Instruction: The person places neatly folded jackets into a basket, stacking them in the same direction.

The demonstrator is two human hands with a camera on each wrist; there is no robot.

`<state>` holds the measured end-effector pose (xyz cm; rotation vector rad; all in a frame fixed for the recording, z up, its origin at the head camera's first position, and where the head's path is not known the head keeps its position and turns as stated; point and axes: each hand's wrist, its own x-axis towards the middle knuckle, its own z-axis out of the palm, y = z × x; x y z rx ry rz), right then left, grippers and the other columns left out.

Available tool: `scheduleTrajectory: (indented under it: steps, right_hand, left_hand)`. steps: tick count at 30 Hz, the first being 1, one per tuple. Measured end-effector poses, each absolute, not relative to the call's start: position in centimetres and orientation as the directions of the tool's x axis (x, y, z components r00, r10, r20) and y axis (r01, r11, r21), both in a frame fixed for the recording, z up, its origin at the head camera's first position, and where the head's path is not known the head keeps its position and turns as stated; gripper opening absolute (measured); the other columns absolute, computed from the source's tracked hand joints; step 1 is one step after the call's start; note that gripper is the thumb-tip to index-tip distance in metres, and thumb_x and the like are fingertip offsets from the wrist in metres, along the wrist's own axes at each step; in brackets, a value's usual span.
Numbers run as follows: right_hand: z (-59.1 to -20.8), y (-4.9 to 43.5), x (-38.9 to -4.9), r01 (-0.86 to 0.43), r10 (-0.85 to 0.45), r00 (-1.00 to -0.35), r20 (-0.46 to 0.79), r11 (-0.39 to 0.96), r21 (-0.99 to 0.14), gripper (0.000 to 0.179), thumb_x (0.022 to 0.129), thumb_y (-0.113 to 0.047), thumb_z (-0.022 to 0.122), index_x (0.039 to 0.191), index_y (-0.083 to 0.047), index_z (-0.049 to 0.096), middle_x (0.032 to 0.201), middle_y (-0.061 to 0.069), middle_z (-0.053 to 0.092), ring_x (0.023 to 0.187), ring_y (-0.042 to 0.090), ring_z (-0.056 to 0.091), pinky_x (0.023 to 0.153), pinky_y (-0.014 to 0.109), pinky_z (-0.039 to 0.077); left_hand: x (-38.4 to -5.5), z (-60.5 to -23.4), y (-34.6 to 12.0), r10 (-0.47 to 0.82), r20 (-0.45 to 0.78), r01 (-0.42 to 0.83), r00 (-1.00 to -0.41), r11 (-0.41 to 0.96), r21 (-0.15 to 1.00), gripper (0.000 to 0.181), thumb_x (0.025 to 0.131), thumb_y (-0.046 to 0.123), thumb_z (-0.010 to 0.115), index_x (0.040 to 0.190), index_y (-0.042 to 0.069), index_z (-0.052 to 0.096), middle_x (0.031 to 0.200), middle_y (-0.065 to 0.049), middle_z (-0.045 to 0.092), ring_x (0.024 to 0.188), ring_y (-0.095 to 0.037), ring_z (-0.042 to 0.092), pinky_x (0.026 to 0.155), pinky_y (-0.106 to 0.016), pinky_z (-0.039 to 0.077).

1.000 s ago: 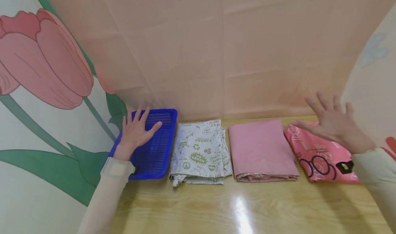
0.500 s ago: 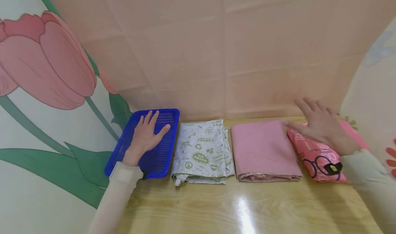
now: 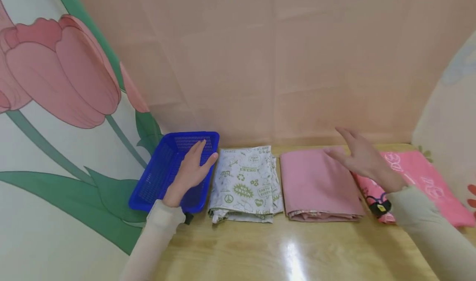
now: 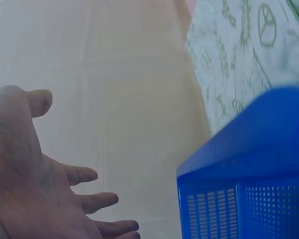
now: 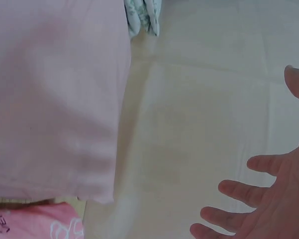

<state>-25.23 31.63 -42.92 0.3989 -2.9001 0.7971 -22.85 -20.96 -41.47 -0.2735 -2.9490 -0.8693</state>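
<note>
My left hand [image 3: 190,169], fingers extended and thumb apart, is over the right part of a blue plastic basket [image 3: 158,177] in the head view. It holds nothing; the left wrist view shows its bare palm beside the basket's perforated wall [image 4: 211,214]. My right hand [image 3: 362,159] hovers with spread fingers over the right side of a folded pink cloth [image 3: 316,186], also holding nothing. Between basket and pink cloth lies a folded white cloth [image 3: 241,182] with green print. A brighter pink folded cloth [image 3: 427,177] with white print lies at the right, partly hidden by my right forearm.
All of these stand in a row on a wood-grain table [image 3: 241,248], against a beige sheet [image 3: 241,66] at the back. A wall with painted tulips [image 3: 82,74] closes the left side; a pale wall [image 3: 453,128] stands at the right.
Both hands have moved inward: the left one to the right across the basket, the right one leftward from the bright pink cloth to the pink cloth. The cloths and basket stay in place.
</note>
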Motion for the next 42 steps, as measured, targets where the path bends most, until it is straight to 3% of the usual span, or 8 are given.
scheduleTrajectory:
  steps: [6, 15, 23, 32, 42]
  right_hand:
    - [-43.1, 29.6, -24.6, -0.277, -0.23, -0.961, 0.154, 0.803, -0.528, 0.096, 0.102, -0.058, 0.065, 0.172, -0.011, 0.018, 0.17, 0.035, 0.024, 0.151, 0.062, 0.027, 0.112, 0.084, 0.025]
    - [-42.2, 27.2, -24.0, -0.296, -0.234, -0.955, 0.182, 0.755, -0.585, 0.092, 0.103, -0.052, 0.066, 0.17, -0.008, 0.022, 0.17, 0.033, 0.027, 0.154, 0.058, 0.026, 0.119, 0.079, 0.023]
    - [-42.8, 24.4, -23.6, -0.306, -0.253, -0.951, 0.175, 0.725, -0.616, 0.089, 0.104, -0.051, 0.064, 0.169, -0.006, 0.024, 0.17, 0.029, 0.031, 0.153, 0.056, 0.031, 0.119, 0.077, 0.027]
    - [-44.6, 21.8, -23.5, -0.342, -0.271, -0.939, 0.212, 0.658, -0.671, 0.083, 0.106, -0.043, 0.066, 0.168, -0.006, 0.027, 0.168, 0.029, 0.034, 0.154, 0.052, 0.032, 0.122, 0.073, 0.028]
    - [-47.0, 19.3, -23.3, -0.31, -0.262, -0.945, 0.193, 0.537, -0.785, 0.074, 0.108, -0.033, 0.063, 0.167, -0.005, 0.029, 0.168, 0.026, 0.036, 0.147, 0.053, 0.042, 0.116, 0.072, 0.038]
  left_hand:
    - [-22.3, -42.1, -19.6, 0.163, 0.085, 0.182, -0.983, 0.79, 0.586, 0.085, 0.107, 0.065, 0.047, 0.172, 0.016, 0.022, 0.177, -0.017, 0.02, 0.16, -0.048, 0.023, 0.125, -0.074, 0.023]
    - [-22.0, -42.3, -18.1, 0.185, 0.059, 0.177, -0.981, 0.733, 0.657, 0.087, 0.106, 0.068, 0.047, 0.173, 0.023, 0.016, 0.18, -0.012, 0.01, 0.164, -0.043, 0.014, 0.128, -0.072, 0.017]
    - [-22.2, -43.3, -16.8, 0.195, 0.088, 0.203, -0.977, 0.716, 0.668, 0.087, 0.107, 0.064, 0.047, 0.173, 0.019, 0.015, 0.18, -0.012, 0.01, 0.166, -0.036, 0.012, 0.132, -0.062, 0.018]
    - [-21.9, -44.5, -15.3, 0.167, 0.142, 0.218, -0.976, 0.667, 0.712, 0.083, 0.108, 0.056, 0.053, 0.171, 0.011, 0.022, 0.177, -0.015, 0.021, 0.163, -0.036, 0.022, 0.131, -0.057, 0.024]
    - [-21.4, -46.6, -13.8, 0.115, 0.12, 0.166, -0.986, 0.675, 0.719, 0.083, 0.106, 0.061, 0.052, 0.171, 0.016, 0.025, 0.178, -0.013, 0.021, 0.163, -0.036, 0.023, 0.129, -0.064, 0.025]
